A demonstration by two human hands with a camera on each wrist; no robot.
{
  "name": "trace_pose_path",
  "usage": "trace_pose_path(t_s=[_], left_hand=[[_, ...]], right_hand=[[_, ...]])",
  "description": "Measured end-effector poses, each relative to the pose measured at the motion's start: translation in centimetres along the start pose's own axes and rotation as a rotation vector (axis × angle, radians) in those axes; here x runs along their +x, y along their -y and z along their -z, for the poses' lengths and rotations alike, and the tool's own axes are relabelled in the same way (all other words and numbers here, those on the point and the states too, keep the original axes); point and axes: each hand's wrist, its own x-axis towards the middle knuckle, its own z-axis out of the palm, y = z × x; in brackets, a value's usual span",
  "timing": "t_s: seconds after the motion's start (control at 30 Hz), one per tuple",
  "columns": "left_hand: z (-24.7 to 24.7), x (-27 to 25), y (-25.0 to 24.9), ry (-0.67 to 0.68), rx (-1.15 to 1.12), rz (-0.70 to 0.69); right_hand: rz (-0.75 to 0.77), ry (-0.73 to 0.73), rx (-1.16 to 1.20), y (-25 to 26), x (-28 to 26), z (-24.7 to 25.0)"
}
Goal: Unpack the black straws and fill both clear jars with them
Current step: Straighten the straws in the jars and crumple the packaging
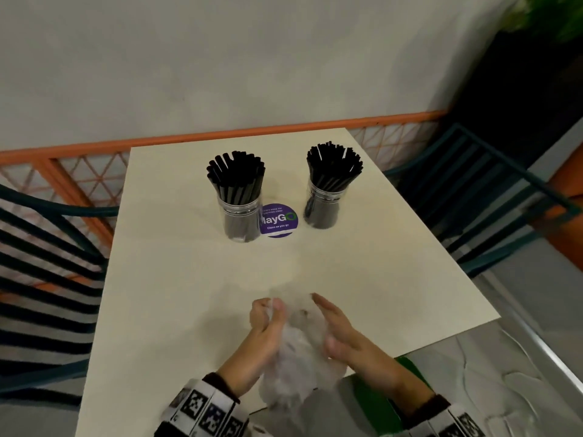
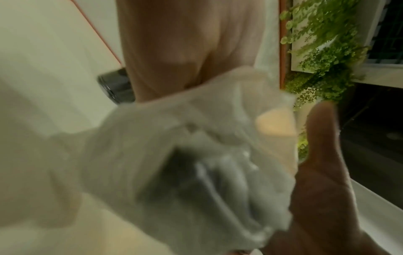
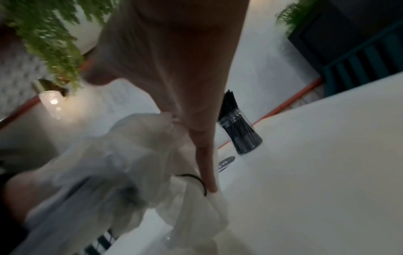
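Two clear jars stand upright at the middle of the cream table [image 1: 394, 263], the left jar [image 1: 241, 219] and the right jar [image 1: 321, 209], each packed with black straws [image 1: 236, 175]. Near the front edge both hands work a crumpled clear plastic bag [image 1: 296, 357]. My left hand [image 1: 268, 309] pinches the bag's top with curled fingers. My right hand [image 1: 328, 316] presses flat against its other side, fingers straight [image 3: 202, 155]. A thin black band [image 3: 196, 179] loops by the bag [image 3: 130, 155]. The right wrist view shows one full jar [image 3: 237, 131]; the left wrist view shows the blurred bag [image 2: 196, 155].
A round purple sticker [image 1: 279, 220] lies between the jars. Dark slatted chairs stand at the left [image 1: 47, 263] and right [image 1: 489, 190] of the table. An orange lattice rail [image 1: 220, 137] and a pale wall run behind. Something green [image 1: 378, 395] sits below the front edge.
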Motion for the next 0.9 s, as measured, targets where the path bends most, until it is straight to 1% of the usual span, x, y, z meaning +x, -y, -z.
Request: trace_pose_path(t_s=[0.03,0.07,0.1,0.13,0.17,0.2,0.23,0.3,0.33,0.37,0.4,0.43,0.47,0.5,0.53,0.57,0.6,0.63,0.67,0.73,0.8,0.87,0.9], left_hand=[[-1.4,0.3,-0.3,-0.021,-0.068,0.024],[-2.8,0.6,-0.6,-0.025,-0.154,0.045],[-4.4,0.8,-0.9,-0.015,-0.239,0.074],[-6.0,0.9,-1.1,-0.002,-0.297,0.094],[-7.3,1.1,-1.1,0.024,-0.31,0.101],[-8.5,1.3,-1.1,0.088,-0.294,0.108],[-9.6,1.5,-1.0,0.191,-0.23,0.108],[-11.3,1.9,-1.0,0.429,0.027,0.063],[-12.1,2.1,-1.2,0.485,0.167,0.015],[-13.0,2.1,-1.5,0.483,0.278,-0.044],[-14.0,2.2,-1.8,0.445,0.329,-0.093],[-15.2,2.2,-2.1,0.418,0.332,-0.098],[-16.6,2.1,-2.4,0.434,0.308,-0.054],[-18.1,1.9,-2.5,0.496,0.261,0.023],[-19.7,1.7,-2.6,0.582,0.195,0.123],[-21.3,1.4,-2.4,0.655,0.081,0.245],[-23.0,1.2,-2.3,0.688,-0.056,0.361],[-24.5,1.2,-1.7,0.674,-0.169,0.453],[-26.0,1.2,-1.0,0.64,-0.235,0.498],[-28.8,1.5,1.2,0.538,-0.265,0.494],[-30.9,1.9,2.7,0.401,-0.253,0.479],[-32.1,2.3,3.8,0.309,-0.184,0.468],[-32.4,2.5,4.5,0.27,-0.169,0.468]], right_hand=[[-0.002,0.014,-0.154,-0.1,-0.4,0.0],[0.008,-0.005,-0.292,-0.3,-0.9,0.0],[0.011,-0.067,-0.386,-0.5,-1.4,0.0],[0.02,-0.169,-0.388,-1.0,-2.0,0.4],[0.04,-0.287,-0.334,-1.7,-2.8,1.1],[0.042,-0.375,-0.278,-2.1,-3.9,2.2],[0.021,-0.441,-0.228,-2.8,-5.2,3.6],[-0.04,-0.53,-0.151,-3.7,-8.5,6.8],[-0.059,-0.556,-0.122,-4.1,-10.2,8.4],[-0.07,-0.566,-0.092,-4.5,-11.8,9.8],[-0.079,-0.569,-0.053,-4.9,-13.3,11.2],[-0.086,-0.561,-0.008,-5.5,-14.6,12.4],[-0.093,-0.547,0.032,-6.0,-15.7,13.3],[-0.083,-0.528,0.065,-6.6,-16.6,14.3],[-0.068,-0.51,0.092,-7.2,-17.4,15.1],[-0.051,-0.507,0.116,-8.1,-18.0,15.8],[-0.038,-0.51,0.125,-9.0,-18.5,16.5],[-0.029,-0.524,0.122,-10.0,-19.0,17.1],[-0.021,-0.558,0.119,-10.8,-19.2,17.5],[0.016,-0.65,0.073,-12.6,-19.4,17.9],[0.004,-0.706,-0.037,-14.3,-19.3,17.7],[-0.046,-0.65,-0.105,-15.9,-19.4,17.4],[-0.078,-0.577,-0.087,-16.4,-19.6,17.3]])
